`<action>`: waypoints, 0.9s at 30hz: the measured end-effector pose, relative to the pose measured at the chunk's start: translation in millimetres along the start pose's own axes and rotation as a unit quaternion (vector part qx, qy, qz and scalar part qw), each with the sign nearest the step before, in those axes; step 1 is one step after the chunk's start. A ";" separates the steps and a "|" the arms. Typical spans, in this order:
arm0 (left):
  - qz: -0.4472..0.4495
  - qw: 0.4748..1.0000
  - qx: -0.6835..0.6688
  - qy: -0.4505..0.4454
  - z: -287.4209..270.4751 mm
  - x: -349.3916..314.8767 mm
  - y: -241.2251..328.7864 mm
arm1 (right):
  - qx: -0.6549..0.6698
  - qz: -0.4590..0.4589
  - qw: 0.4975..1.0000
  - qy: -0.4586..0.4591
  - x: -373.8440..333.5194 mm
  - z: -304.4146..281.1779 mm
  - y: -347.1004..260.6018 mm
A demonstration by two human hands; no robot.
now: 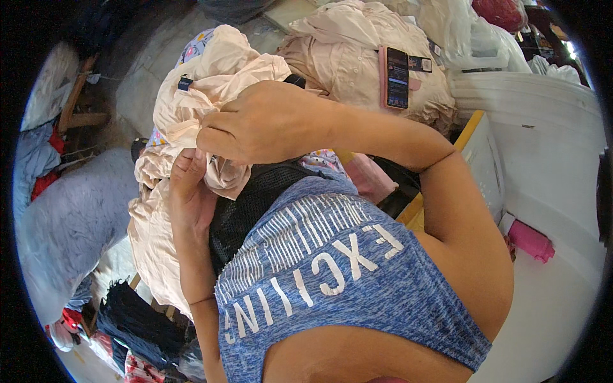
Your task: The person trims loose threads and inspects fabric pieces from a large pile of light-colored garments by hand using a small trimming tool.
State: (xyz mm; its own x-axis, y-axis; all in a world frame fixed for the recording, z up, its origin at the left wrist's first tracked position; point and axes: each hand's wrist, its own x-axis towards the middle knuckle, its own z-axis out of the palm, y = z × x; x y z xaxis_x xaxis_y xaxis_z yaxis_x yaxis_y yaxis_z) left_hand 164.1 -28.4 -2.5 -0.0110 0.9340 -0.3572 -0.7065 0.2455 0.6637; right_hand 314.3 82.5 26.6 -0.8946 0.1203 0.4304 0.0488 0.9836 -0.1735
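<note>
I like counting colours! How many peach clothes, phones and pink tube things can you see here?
Peach clothes: 2, one in the hands and one pile behind
Phones: 1
Pink tubes: 1
Total: 4

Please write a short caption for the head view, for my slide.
Both hands, left hand and right hand, grip a crumpled peach garment.
</note>
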 end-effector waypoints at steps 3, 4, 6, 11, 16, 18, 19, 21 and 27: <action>0.014 1.000 0.006 0.013 0.9 0.6 -1.3 | 0.043 0.023 0.998 0.028 -1.0 2.2 0.5; 0.017 1.000 0.006 0.021 1.3 0.6 -1.5 | 0.064 0.053 0.996 0.029 -2.7 3.5 0.2; 0.017 1.000 0.008 0.009 -5.4 0.7 -4.4 | 0.107 0.110 0.988 0.031 -5.6 6.8 -0.5; 0.027 0.999 0.034 0.011 2.4 -1.7 -3.8 | 0.193 0.269 0.931 0.152 -15.3 12.2 18.1; 0.011 1.000 -0.002 0.003 -0.2 4.9 -1.6 | 0.381 0.429 0.803 0.161 -41.7 47.0 25.0; 0.007 0.999 0.002 0.032 1.2 6.4 -2.8 | 0.487 0.482 0.708 0.171 -48.0 53.7 21.3; 0.009 0.999 0.005 0.036 4.3 6.7 -1.5 | 0.535 0.507 0.653 0.172 -47.0 56.3 19.4; -0.003 1.000 -0.003 0.031 -0.8 7.5 1.6 | 0.574 0.486 0.633 0.184 -39.5 57.0 20.6; 0.016 0.993 -0.103 0.061 -13.3 15.5 -6.2 | 0.399 0.390 0.806 0.197 -13.4 100.2 42.3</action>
State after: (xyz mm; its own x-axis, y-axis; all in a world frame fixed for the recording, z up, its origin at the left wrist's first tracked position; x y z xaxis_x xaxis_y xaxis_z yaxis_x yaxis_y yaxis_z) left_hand 158.9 -18.9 -20.9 -0.1130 0.8993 -0.4226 -0.8344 0.1450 0.5317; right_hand 283.9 109.1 -75.3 -0.5117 0.8483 0.1364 0.0853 0.2081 -0.9744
